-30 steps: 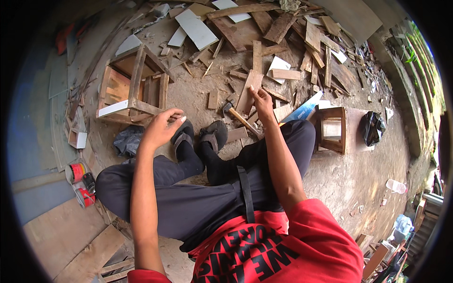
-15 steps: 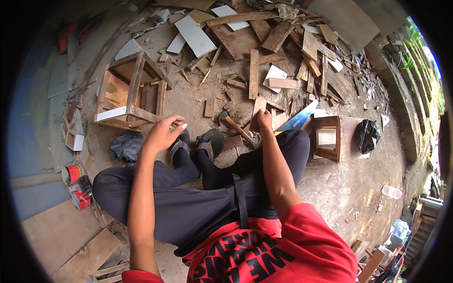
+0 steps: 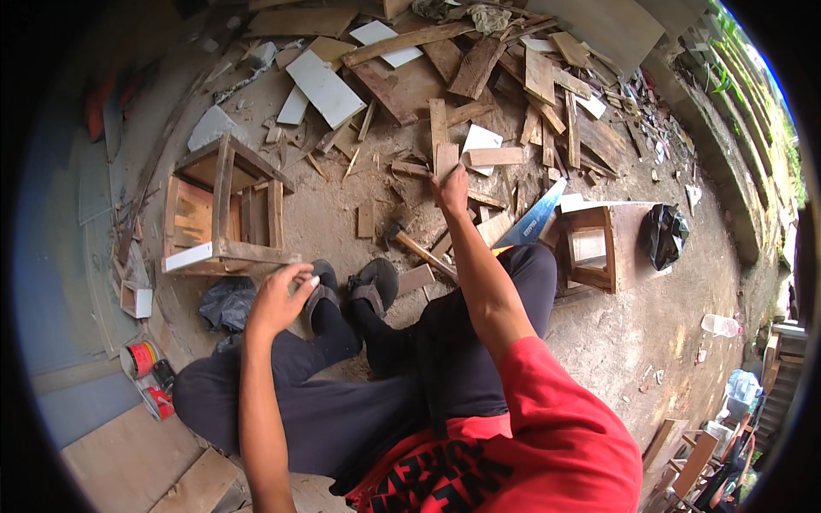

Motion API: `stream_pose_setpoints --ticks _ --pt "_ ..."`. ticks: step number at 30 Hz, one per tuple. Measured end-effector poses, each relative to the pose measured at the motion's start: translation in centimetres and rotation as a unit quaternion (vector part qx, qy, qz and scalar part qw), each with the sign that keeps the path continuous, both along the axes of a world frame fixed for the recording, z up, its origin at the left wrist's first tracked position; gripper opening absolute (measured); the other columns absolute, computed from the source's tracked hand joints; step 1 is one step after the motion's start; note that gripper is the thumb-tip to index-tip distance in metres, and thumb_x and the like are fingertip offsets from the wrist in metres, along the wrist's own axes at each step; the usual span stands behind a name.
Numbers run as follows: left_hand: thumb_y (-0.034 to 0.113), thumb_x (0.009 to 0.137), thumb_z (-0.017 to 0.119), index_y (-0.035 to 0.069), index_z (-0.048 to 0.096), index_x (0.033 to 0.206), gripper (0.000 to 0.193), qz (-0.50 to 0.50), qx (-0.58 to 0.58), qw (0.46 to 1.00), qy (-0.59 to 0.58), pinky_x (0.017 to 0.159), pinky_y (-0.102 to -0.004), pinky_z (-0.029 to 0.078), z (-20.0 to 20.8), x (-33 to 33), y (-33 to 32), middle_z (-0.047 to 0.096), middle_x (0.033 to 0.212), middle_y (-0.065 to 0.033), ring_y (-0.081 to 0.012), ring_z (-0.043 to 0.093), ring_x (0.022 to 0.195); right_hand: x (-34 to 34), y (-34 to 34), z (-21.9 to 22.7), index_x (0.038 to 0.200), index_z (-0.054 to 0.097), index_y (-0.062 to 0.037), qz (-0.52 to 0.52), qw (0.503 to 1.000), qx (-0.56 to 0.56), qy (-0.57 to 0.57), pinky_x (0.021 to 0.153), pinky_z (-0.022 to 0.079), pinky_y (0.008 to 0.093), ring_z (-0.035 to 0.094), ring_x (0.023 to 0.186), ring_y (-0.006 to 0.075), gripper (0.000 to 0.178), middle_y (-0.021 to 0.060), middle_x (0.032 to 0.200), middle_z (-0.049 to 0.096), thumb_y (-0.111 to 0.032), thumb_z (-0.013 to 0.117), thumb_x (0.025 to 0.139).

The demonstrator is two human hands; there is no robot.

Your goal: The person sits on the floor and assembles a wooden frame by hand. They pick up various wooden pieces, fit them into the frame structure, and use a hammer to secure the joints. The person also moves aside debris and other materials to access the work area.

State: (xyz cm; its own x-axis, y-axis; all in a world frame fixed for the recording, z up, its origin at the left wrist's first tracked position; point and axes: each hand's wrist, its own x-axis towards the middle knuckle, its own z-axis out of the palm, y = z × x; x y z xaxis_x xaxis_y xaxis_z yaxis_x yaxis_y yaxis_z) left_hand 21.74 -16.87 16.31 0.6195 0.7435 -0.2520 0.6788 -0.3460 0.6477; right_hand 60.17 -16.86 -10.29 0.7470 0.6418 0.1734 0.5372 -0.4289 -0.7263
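Fingers of the right hand [image 3: 452,190] grip a short board [image 3: 446,158] (the left hand [image 3: 274,299] looks loosely curled, empty); handling it seems the step, the next move needing a steady hold.

Daylight enters from the upper right, where green foliage [image 3: 793,167] glares, brightening the rough grey-brown concrete floor [image 3: 633,342]; the flat blue-grey surface [image 3: 64,282] at left lies dim inside the black, curving fisheye rim.

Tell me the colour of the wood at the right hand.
The wood is brown; head view.
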Motion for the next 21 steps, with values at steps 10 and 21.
stream_pose_setpoints --ticks 10,21 --pt "0.019 0.090 0.068 -0.002 0.063 0.114 0.032 0.012 0.005 1.000 0.008 0.083 -0.0366 0.051 -0.8 -0.2 -0.2 0.071 0.099 -0.0176 -0.0289 0.069 0.094 1.3 3.1 -3.1 0.115 0.054 0.0018 -0.036 0.964 -0.256 -0.069 0.096 0.045 0.0471 0.053 0.117 0.0354 0.065 0.0179 0.117 0.056 -0.041 0.080 0.073" --pt "0.021 0.091 0.068 -0.003 0.063 0.115 0.035 -0.073 0.038 0.997 0.010 0.089 -0.0382 0.050 2.4 6.6 0.5 0.069 0.106 -0.0199 -0.0313 0.067 0.102 2.8 -2.7 1.1 0.127 0.045 0.0018 -0.031 0.991 -0.133 -0.011 0.091 0.045 0.0498 0.055 0.110 0.0393 0.072 0.0222 0.114 0.054 -0.036 0.079 0.076"
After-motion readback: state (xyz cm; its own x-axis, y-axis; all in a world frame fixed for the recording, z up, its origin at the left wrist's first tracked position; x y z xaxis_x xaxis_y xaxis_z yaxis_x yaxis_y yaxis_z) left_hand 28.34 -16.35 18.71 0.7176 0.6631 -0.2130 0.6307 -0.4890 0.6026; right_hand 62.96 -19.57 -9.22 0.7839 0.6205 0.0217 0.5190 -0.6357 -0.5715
